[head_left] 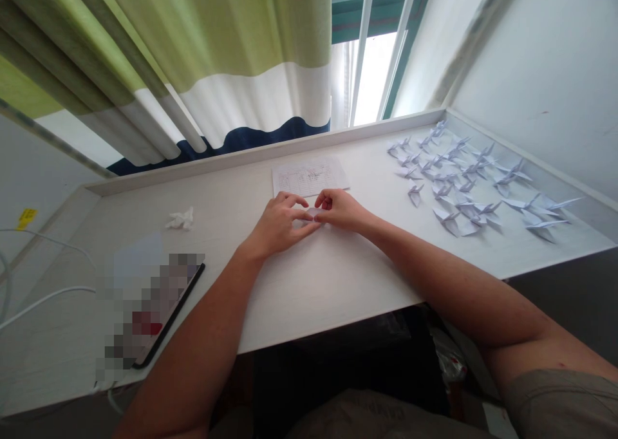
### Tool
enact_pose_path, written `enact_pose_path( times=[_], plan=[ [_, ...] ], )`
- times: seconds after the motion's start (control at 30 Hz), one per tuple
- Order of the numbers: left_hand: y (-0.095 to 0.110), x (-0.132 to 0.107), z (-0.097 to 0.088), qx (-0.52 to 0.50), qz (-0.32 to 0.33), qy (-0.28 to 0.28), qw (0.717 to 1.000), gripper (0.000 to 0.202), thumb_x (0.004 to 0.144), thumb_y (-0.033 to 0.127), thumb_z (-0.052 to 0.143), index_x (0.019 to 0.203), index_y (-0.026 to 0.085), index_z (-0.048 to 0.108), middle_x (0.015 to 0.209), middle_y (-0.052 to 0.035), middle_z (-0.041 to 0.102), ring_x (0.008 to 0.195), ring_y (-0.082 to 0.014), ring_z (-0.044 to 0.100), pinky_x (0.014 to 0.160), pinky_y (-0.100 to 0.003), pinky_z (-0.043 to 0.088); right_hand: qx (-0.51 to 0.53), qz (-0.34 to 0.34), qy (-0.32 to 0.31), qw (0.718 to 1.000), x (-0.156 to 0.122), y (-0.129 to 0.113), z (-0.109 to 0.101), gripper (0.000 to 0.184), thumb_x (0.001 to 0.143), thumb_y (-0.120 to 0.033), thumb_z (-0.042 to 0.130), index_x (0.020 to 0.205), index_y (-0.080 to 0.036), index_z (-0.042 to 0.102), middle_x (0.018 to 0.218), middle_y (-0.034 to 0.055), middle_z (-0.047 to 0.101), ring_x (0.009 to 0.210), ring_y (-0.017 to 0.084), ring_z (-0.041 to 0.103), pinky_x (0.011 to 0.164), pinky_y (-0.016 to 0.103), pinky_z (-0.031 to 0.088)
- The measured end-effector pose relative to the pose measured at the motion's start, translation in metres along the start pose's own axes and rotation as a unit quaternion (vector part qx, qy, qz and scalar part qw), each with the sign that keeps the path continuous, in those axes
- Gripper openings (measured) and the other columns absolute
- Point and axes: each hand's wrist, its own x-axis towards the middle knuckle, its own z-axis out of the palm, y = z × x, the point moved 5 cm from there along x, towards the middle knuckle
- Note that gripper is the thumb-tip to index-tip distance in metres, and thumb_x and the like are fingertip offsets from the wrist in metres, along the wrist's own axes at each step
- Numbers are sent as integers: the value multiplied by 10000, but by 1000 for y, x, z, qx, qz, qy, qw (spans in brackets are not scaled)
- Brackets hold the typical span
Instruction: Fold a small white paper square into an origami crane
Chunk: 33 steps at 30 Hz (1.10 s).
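While a small folded paper [314,214] is pinched at the middle of the desk [309,291] between the nearly closed fingertips of the left hand [279,224] and the right hand [340,208], a crease is judged to be under way, for which steady pressure and aligned edges are called for.

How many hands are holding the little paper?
2. The left hand and the right hand meet at the middle of the desk, fingertips on the small white paper between them.
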Motion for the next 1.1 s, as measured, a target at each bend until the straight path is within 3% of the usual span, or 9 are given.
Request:
enact_pose_path(
  times=[0.17,0.3,0.37,0.53,0.83,1.1],
  plan=[
    [0,-2,-2,11,6,-15,1000,165,918,425,784,990,293,852,1253,-89,741,1256,-344,554,1113,-551,430,-39,-102,-4,994,0,-7,-4,114,786,-159,711,891,-202,711,869,28,699,813,191,631,714,299,454],
    [3,0,0,26,12,-20,999,139,941,386,749,960,275,832,1255,-97,744,1272,-355,550,1127,-556,412,-113,-218,20,969,-8,-19,-15,215,853,-128,652,1000,-207,787,1066,91,728,1030,258,650,938,398,497],
    [3,1,1,27,17,-23,999,139,952,379,733,969,275,824,1261,-92,754,1288,-355,555,1133,-555,407,-182,-256,-9,949,-14,-24,-16,233,876,-128,632,979,-221,819,1126,112,734,1122,306,623,1014,470,469],
    [4,2,3,-9,43,-15,999,150,984,343,691,1040,281,815,1296,-64,779,1332,-324,600,1157,-529,412,-243,-271,-89,927,-22,-20,-11,314,888,-182,650,1127,-235,846,1195,132,738,1151,346,611,1017,511,473],
    [0,5,5,-74,40,-7,996,136,955,330,717,950,273,840,1181,-65,829,1204,-299,713,1113,-499,487,-235,-248,-104,934,-18,-11,-13,305,950,-267,644,1165,-266,861,1200,134,731,1141,348,626,1026,507,493],
    [-7,4,7,-116,24,-8,993,139,941,331,740,968,286,869,1117,-67,845,1076,-278,762,1073,-490,538,-198,-223,-122,947,-12,-4,-32,232,907,-275,726,1070,-284,890,1174,112,774,1142,343,652,1031,496,501]
  ],
)
